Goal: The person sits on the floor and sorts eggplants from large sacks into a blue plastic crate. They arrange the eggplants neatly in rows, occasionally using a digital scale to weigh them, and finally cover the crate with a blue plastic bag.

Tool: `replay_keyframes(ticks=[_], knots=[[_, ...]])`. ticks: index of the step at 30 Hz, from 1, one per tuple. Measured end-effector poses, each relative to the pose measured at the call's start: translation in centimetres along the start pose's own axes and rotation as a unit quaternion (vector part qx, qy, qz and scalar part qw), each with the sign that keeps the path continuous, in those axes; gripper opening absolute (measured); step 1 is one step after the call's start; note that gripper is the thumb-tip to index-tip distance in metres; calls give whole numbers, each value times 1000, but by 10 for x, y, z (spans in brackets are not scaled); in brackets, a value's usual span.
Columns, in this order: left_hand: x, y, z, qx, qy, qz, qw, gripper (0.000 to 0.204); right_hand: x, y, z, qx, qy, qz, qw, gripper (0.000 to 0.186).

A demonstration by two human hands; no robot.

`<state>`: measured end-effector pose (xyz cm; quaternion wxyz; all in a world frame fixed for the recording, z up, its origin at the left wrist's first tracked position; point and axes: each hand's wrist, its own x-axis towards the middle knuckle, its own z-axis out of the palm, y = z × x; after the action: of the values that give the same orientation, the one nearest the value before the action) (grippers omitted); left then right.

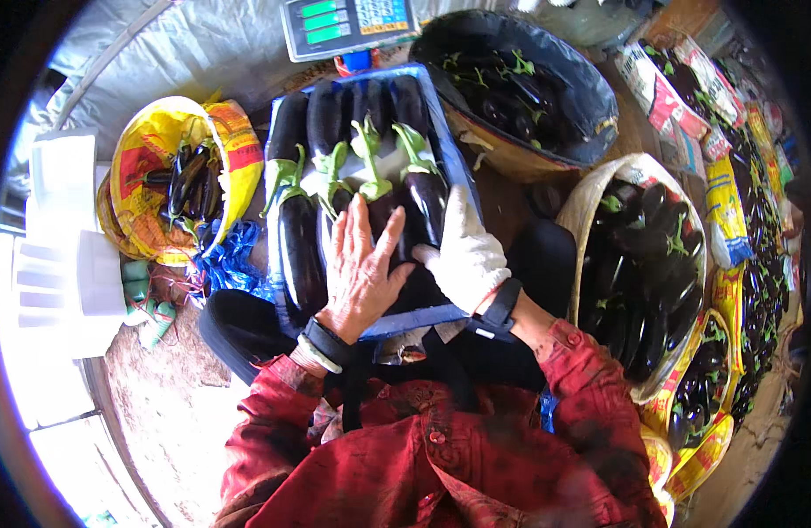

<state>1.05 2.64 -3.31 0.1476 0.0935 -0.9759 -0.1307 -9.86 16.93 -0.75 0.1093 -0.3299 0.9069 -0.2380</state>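
In front of me stands a blue-rimmed box (465,187) with long dark eggplants (302,245) laid in two rows, their green stems meeting in the middle over something white. My bare left hand (361,268) lies flat on the near row, fingers spread, covering part of the eggplants beneath. My right hand (467,257), in a white glove, rests along the box's right side against the rightmost near eggplant (426,207). Its fingers point away from me and the thumb stands apart. Neither hand grips anything that I can see.
A scale display (348,25) stands behind the box. A yellow bag-lined basket (240,145) of eggplants is at left, near white foam boxes (62,255). A black-lined basket (590,110) and a pale sack (584,207) hold eggplants at right, with more sacks (726,211) beyond.
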Motion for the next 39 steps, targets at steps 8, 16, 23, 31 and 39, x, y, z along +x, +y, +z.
replay_keyframes(ticks=[8, 16, 23, 31, 39], knots=[[-9, -11, -20, -69, -24, 34, 997, 83, -1, 19, -6, -65, 103, -124, 985, 73], [-17, -21, -35, -60, 12, -2, 998, 69, 53, 44, -57, 881, -19, 129, 455, 38], [-12, -8, -25, -72, 3, 25, 997, 57, 101, 28, -57, 863, 21, 59, 501, 23], [-1, -5, -19, -68, -8, 39, 997, 58, 90, 40, -22, 567, 93, 59, 816, 32], [23, -7, -5, -15, -43, 69, 997, 70, 76, 37, -9, 230, 109, 35, 966, 41]])
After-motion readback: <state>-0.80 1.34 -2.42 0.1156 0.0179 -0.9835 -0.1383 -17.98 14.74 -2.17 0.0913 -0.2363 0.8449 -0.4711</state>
